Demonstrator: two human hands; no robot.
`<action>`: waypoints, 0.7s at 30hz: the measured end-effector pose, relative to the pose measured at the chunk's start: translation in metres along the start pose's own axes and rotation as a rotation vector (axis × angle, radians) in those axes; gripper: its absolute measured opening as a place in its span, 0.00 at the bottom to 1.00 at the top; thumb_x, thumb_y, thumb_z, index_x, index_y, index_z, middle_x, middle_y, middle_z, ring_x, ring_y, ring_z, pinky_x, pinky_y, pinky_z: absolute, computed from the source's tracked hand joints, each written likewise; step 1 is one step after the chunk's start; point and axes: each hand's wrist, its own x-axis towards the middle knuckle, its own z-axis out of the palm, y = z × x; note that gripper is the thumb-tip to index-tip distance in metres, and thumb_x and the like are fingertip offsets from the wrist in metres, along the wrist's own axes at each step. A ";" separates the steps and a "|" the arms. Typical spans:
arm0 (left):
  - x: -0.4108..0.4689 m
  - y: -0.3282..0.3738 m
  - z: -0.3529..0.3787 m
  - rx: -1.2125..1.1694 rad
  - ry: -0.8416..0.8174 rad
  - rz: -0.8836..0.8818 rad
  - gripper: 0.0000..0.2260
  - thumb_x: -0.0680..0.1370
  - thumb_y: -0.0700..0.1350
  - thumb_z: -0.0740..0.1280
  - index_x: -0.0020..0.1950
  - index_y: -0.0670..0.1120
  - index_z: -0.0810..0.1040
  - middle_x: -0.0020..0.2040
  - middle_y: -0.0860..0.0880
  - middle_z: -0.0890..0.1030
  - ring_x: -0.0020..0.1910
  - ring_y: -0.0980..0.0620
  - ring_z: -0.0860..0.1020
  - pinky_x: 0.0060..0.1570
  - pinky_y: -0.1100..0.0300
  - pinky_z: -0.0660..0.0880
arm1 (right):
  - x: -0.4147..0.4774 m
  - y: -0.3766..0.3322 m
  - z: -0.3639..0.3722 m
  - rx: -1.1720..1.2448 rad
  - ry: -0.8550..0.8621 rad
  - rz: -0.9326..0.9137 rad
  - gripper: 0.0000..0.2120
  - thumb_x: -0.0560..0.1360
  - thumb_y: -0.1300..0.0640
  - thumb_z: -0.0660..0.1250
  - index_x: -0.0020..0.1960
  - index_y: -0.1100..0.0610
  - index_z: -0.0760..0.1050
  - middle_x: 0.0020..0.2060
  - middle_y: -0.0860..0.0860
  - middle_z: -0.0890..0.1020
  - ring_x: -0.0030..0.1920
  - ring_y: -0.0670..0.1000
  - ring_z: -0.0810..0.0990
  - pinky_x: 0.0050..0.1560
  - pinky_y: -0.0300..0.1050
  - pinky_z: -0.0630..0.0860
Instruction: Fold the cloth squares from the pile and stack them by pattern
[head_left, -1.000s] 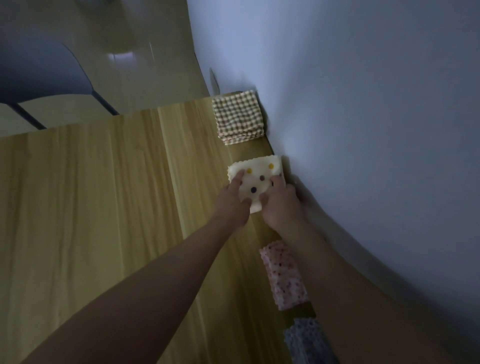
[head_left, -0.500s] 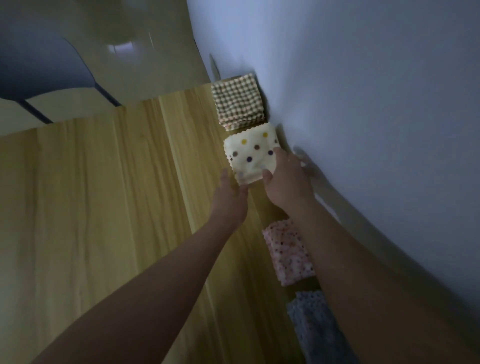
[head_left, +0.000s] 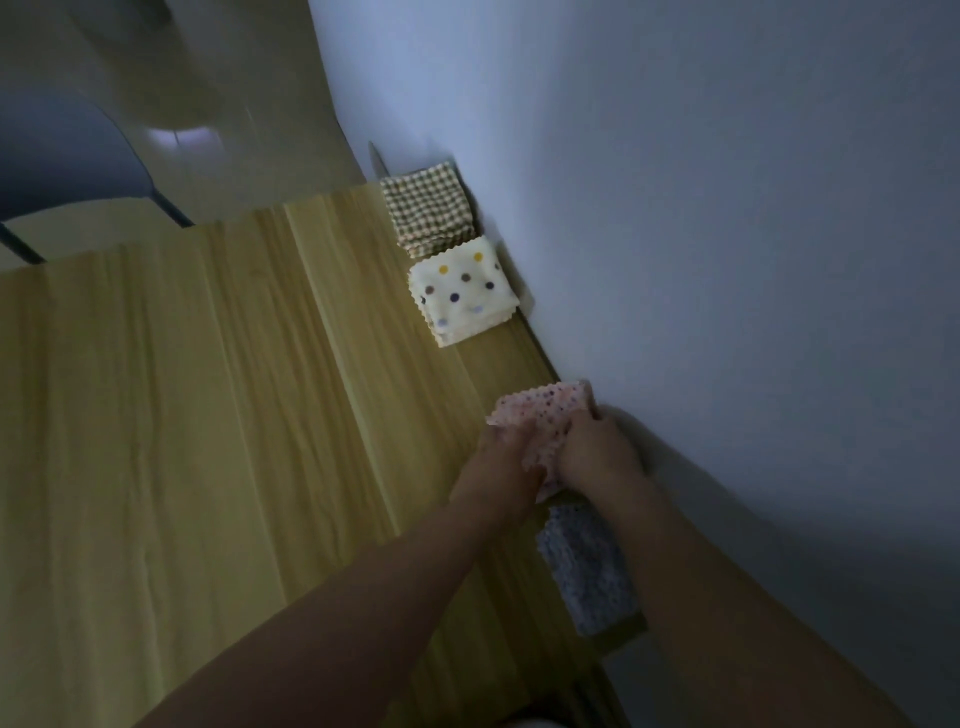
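Four cloth stacks lie in one row along the right edge of the desk (head_left: 208, 415), close against the wall (head_left: 701, 234). Farthest is a checked stack (head_left: 427, 215) at the far corner, then a dotted stack (head_left: 462, 291) of cream cloth, then a pink stack (head_left: 545, 415), and nearest a blue stack (head_left: 587, 566). The checked and dotted stacks touch, the dotted one's far edge meeting the checked one's near edge. A strip of bare desk separates the dotted stack from the pink one. The pink and blue stacks sit just beside each other, though the wrists cover the gap. Two hands are in view, and both are on the pink stack. The left hand (head_left: 506, 457) grips its near left edge with fingers curled onto the cloth. The right hand (head_left: 597, 452) holds its right side, knuckles nearly at the wall. The stack's far corner is lifted a little and blurred. Left of the row the desk is broad, bare wood out to its far edge. Beyond that edge stands one chair (head_left: 62, 156) on the floor.
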 end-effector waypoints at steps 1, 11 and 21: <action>0.002 -0.002 0.003 0.008 -0.031 -0.003 0.31 0.83 0.54 0.63 0.82 0.57 0.52 0.81 0.41 0.53 0.76 0.39 0.64 0.71 0.50 0.66 | 0.001 0.002 0.005 0.044 -0.010 -0.002 0.30 0.81 0.51 0.61 0.80 0.54 0.56 0.73 0.61 0.68 0.70 0.62 0.71 0.66 0.59 0.74; 0.051 -0.032 -0.018 0.054 0.112 -0.048 0.31 0.83 0.55 0.61 0.83 0.57 0.50 0.82 0.43 0.53 0.76 0.39 0.64 0.70 0.45 0.68 | 0.030 -0.029 0.006 0.084 0.078 -0.197 0.27 0.84 0.47 0.55 0.80 0.53 0.54 0.74 0.60 0.64 0.71 0.61 0.69 0.67 0.54 0.71; 0.018 -0.034 -0.040 0.030 0.075 -0.039 0.32 0.83 0.57 0.62 0.82 0.61 0.49 0.82 0.46 0.53 0.76 0.42 0.66 0.72 0.48 0.67 | 0.013 -0.033 -0.013 -0.193 0.138 -0.194 0.18 0.84 0.49 0.54 0.72 0.52 0.65 0.67 0.59 0.71 0.64 0.60 0.74 0.54 0.52 0.74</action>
